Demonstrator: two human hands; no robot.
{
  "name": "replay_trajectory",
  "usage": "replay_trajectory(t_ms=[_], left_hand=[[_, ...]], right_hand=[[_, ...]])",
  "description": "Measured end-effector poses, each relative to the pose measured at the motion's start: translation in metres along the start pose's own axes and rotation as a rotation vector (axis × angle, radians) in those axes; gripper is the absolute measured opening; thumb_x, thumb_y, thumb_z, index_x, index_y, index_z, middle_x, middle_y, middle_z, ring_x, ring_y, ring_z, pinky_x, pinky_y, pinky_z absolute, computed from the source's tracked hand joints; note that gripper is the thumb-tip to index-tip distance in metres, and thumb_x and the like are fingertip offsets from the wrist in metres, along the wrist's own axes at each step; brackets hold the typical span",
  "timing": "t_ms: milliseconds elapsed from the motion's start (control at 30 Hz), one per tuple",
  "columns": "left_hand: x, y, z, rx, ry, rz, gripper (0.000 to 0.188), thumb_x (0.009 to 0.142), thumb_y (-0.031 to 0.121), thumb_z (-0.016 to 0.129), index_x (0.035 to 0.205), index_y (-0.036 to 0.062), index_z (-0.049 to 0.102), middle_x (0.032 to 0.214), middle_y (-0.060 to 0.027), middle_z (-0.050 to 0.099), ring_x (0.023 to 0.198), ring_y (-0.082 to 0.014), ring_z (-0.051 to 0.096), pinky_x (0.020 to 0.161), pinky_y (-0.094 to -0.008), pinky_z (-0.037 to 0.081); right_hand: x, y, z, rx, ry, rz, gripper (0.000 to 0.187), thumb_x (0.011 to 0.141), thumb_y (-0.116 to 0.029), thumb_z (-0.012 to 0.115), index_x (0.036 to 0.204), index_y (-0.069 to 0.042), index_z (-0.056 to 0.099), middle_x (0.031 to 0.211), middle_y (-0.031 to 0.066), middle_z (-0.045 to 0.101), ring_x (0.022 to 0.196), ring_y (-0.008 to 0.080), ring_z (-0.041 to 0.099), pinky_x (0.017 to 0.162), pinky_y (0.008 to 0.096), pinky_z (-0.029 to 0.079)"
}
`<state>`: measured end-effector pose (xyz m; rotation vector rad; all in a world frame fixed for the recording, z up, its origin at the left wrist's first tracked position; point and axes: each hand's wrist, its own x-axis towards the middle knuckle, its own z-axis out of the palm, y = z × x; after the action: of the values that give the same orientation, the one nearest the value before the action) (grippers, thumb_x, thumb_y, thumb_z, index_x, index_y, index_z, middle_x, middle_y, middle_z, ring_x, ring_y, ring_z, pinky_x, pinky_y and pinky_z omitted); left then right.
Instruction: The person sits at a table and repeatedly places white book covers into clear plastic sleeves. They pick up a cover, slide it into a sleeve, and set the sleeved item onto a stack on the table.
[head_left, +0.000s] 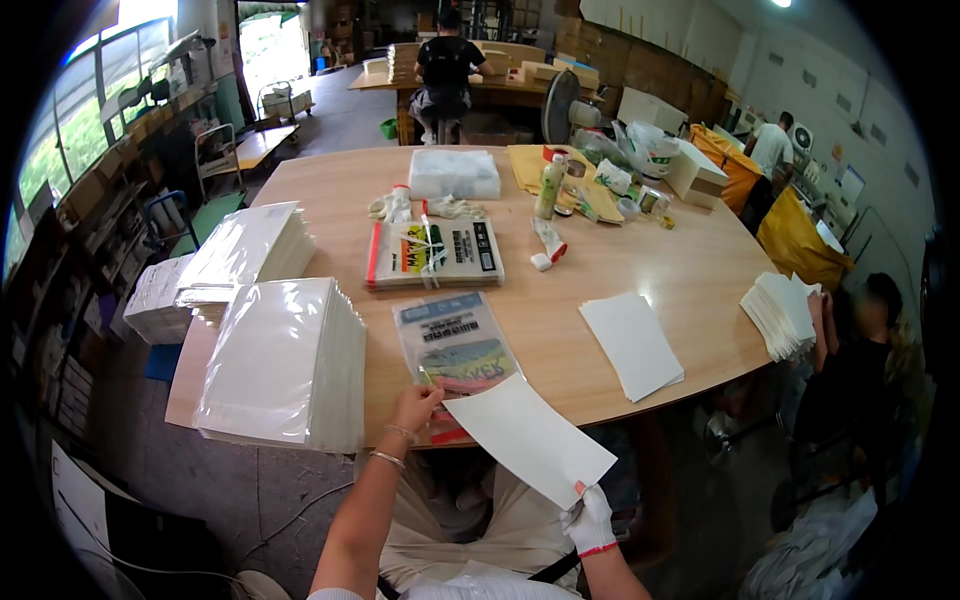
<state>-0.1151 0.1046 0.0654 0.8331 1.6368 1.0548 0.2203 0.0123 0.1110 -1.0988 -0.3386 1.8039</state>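
A printed clear plastic bag [455, 345] with a red edge lies on the table before me. My left hand [415, 408], bare with bracelets at the wrist, pinches this bag near its lower left edge. In a white glove with a red cuff, my right hand [588, 520] grips the lower right corner of a white sheet [530, 440]. The sheet is held slightly bent over the table's front edge, and its far left corner overlaps the bag. Whether it is one sheet or a few, I cannot tell.
Tall stacks of glossy white packs [265, 360] stand at the left. A bundle of printed bags [435, 252] lies beyond my bag. White sheets [632, 345] lie to the right; a seated person handles another stack [780, 312]. A bottle [550, 187] and a fan [562, 105] stand farther back.
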Motion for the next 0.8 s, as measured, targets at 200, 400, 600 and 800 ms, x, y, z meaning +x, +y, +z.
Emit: replay_trajectory(t_ms=[200, 400, 600, 800], left_hand=[[-0.017, 0.009, 0.022, 0.616, 0.521, 0.929, 0.013, 0.077, 0.013, 0.059, 0.083, 0.0021, 0.061, 0.067, -0.0145, 0.06, 0.059, -0.0284, 0.059, 0.056, -0.0356, 0.047], [-0.037, -0.007, 0.029, 0.501, 0.445, 0.559, 0.013, 0.077, 0.008, 0.056, 0.088, 0.0011, 0.057, 0.065, -0.0134, 0.06, 0.064, -0.0287, 0.06, 0.057, -0.0373, 0.048], [-0.038, -0.041, 0.057, -0.218, 0.244, 0.464, 0.026, 0.08, 0.006, 0.056, 0.105, -0.0002, 0.051, 0.081, -0.01, 0.062, 0.067, -0.0172, 0.06, 0.057, -0.031, 0.048], [0.02, -0.095, 0.107, -0.251, -0.023, 0.293, 0.029, 0.086, 0.012, 0.049, 0.11, -0.0018, 0.048, 0.099, -0.0096, 0.058, 0.084, -0.0192, 0.058, 0.073, -0.0303, 0.049]], right_hand=[[-0.015, 0.008, 0.019, -0.014, 0.028, -0.11, 0.021, 0.087, -0.011, 0.043, 0.107, -0.007, 0.047, 0.083, 0.0084, 0.059, 0.053, 0.0181, 0.056, 0.037, 0.0294, 0.043], [-0.026, 0.019, 0.032, -0.037, 0.057, -0.142, 0.018, 0.087, -0.013, 0.045, 0.105, -0.013, 0.047, 0.084, 0.0037, 0.057, 0.06, 0.016, 0.056, 0.041, 0.0277, 0.041], [-0.02, 0.033, 0.038, 0.027, 0.093, 0.046, 0.01, 0.089, -0.019, 0.046, 0.095, -0.011, 0.048, 0.066, 0.0003, 0.048, 0.05, 0.0117, 0.045, 0.041, 0.0263, 0.037], [-0.012, 0.038, 0.037, 0.004, -0.001, 0.046, 0.008, 0.09, -0.019, 0.046, 0.096, -0.014, 0.048, 0.074, -0.0015, 0.049, 0.051, 0.0097, 0.044, 0.041, 0.0246, 0.036]])
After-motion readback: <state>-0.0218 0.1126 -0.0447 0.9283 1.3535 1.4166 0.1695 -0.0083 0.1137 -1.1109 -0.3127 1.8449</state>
